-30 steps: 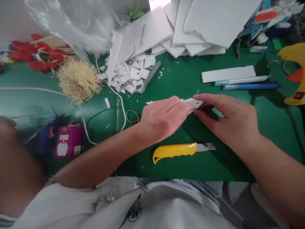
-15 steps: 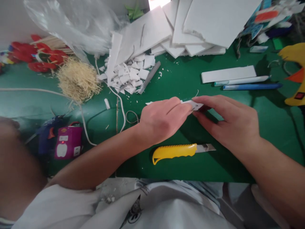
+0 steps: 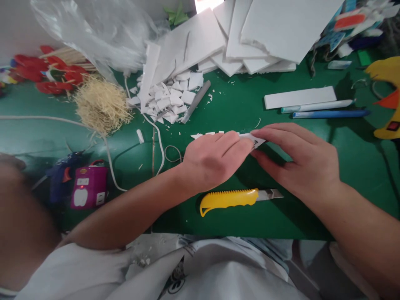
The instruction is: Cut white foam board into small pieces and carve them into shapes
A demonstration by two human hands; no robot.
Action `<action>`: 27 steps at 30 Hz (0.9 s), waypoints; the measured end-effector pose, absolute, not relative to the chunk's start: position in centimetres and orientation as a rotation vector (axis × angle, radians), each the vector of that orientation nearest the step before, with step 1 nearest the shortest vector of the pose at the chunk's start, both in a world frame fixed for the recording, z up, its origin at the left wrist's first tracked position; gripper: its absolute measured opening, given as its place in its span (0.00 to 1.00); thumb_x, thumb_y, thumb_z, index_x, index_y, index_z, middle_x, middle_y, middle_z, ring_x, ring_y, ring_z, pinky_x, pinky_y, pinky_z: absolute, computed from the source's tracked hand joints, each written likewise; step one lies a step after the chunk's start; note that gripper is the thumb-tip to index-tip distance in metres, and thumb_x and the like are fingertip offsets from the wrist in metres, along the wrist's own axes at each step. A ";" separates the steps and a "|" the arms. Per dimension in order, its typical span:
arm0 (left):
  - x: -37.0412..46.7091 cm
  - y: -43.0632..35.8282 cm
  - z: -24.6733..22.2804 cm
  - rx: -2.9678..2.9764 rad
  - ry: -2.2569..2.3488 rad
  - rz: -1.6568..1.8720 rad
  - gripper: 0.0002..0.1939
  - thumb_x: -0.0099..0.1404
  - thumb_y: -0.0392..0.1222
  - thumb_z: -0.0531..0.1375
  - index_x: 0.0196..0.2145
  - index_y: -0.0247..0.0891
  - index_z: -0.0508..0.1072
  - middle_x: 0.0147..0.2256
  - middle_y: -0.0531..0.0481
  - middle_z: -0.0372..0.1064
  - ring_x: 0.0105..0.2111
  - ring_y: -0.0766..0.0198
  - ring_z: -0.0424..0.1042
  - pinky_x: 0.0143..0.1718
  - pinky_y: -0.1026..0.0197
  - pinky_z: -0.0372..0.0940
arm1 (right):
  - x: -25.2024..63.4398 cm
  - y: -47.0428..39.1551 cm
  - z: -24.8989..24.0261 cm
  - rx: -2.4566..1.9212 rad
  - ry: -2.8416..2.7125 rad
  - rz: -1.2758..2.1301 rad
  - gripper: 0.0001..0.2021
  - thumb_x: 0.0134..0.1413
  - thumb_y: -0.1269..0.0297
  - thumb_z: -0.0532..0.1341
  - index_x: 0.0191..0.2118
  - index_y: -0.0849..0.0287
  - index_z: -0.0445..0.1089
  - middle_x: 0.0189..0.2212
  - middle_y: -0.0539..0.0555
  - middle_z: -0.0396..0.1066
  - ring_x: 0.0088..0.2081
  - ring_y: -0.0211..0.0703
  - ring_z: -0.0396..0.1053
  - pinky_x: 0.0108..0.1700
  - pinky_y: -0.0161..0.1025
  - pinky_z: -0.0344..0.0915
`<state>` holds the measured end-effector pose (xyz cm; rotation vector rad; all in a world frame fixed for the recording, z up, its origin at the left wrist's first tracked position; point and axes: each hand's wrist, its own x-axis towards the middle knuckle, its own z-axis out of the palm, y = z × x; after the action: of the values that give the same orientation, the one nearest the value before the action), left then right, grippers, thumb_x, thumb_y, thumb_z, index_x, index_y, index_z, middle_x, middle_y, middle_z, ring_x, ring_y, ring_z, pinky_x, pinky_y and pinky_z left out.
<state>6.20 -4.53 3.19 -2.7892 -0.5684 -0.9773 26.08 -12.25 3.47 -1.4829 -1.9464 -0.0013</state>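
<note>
Between both hands, above the green table, is a small white foam piece [image 3: 258, 141] with dark marks on it. My left hand [image 3: 218, 160] is closed on its left end and covers much of it. The fingertips and thumb of my right hand [image 3: 300, 156] pinch the right end. White jagged bits [image 3: 196, 136] show just past my left knuckles; whether they join the held piece I cannot tell. Below the hands lies a yellow utility knife [image 3: 229, 200], its blade out and pointing right.
White foam sheets [image 3: 265, 29] are stacked at the back, beside a heap of foam scraps [image 3: 171, 98] and a grey pen [image 3: 196, 101]. Two markers [image 3: 331, 113] and a foam strip [image 3: 300, 97] lie at right. Straw [image 3: 101, 104], a cable [image 3: 109, 162] and a purple power adapter [image 3: 89, 187] are left.
My left hand has turned slightly, and the foam piece has tilted with its marked face showing more. My right hand has shifted a little. The knife stays put.
</note>
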 end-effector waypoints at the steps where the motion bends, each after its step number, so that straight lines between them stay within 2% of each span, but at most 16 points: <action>1: 6.3 -4.6 3.1 -2.755 -0.572 -0.990 0.08 0.76 0.40 0.59 0.39 0.40 0.77 0.25 0.56 0.67 0.25 0.68 0.65 0.28 0.60 0.55 | 26.1 -12.2 3.5 -1.467 -1.955 -0.006 0.14 0.62 0.70 0.65 0.51 0.48 0.76 0.46 0.53 0.83 0.45 0.49 0.82 0.43 0.45 0.79; 9: 6.8 -4.7 3.2 -2.636 -0.580 -1.006 0.11 0.75 0.38 0.59 0.34 0.41 0.77 0.22 0.57 0.61 0.22 0.67 0.62 0.25 0.59 0.55 | 25.8 -12.2 3.8 -1.417 -1.979 -0.048 0.13 0.62 0.72 0.66 0.49 0.51 0.76 0.44 0.55 0.83 0.44 0.47 0.82 0.44 0.42 0.79; 13: 6.6 -4.6 3.3 -2.645 -0.559 -1.003 0.09 0.75 0.37 0.60 0.35 0.40 0.76 0.22 0.57 0.62 0.23 0.67 0.62 0.25 0.59 0.56 | 25.8 -12.2 3.7 -1.386 -1.991 -0.100 0.13 0.61 0.73 0.66 0.50 0.53 0.76 0.43 0.54 0.83 0.43 0.46 0.83 0.43 0.41 0.80; 18: 6.4 -4.5 3.4 -2.685 -0.518 -0.973 0.06 0.74 0.37 0.60 0.37 0.39 0.76 0.23 0.58 0.62 0.23 0.67 0.63 0.25 0.60 0.57 | 25.7 -12.2 3.6 -1.371 -2.002 -0.114 0.15 0.61 0.72 0.67 0.51 0.51 0.75 0.43 0.53 0.84 0.43 0.47 0.83 0.42 0.42 0.80; 22: 6.5 -4.5 3.2 -2.682 -0.536 -1.000 0.07 0.74 0.37 0.60 0.37 0.39 0.75 0.23 0.58 0.65 0.23 0.67 0.63 0.25 0.59 0.57 | 25.8 -12.2 3.7 -1.348 -2.002 -0.088 0.14 0.60 0.74 0.67 0.50 0.55 0.75 0.42 0.55 0.84 0.43 0.45 0.83 0.43 0.38 0.80; 27: 6.7 -4.5 2.8 -2.676 -0.545 -1.032 0.07 0.75 0.37 0.59 0.37 0.38 0.75 0.23 0.58 0.65 0.23 0.67 0.63 0.25 0.59 0.57 | 25.9 -12.2 3.6 -1.314 -2.004 -0.026 0.16 0.60 0.74 0.67 0.52 0.52 0.75 0.44 0.54 0.84 0.43 0.45 0.82 0.42 0.39 0.80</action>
<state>6.69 -4.49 2.80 -2.6762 -0.5451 -1.0317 25.86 -12.20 3.61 -1.3138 -2.0045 -0.0263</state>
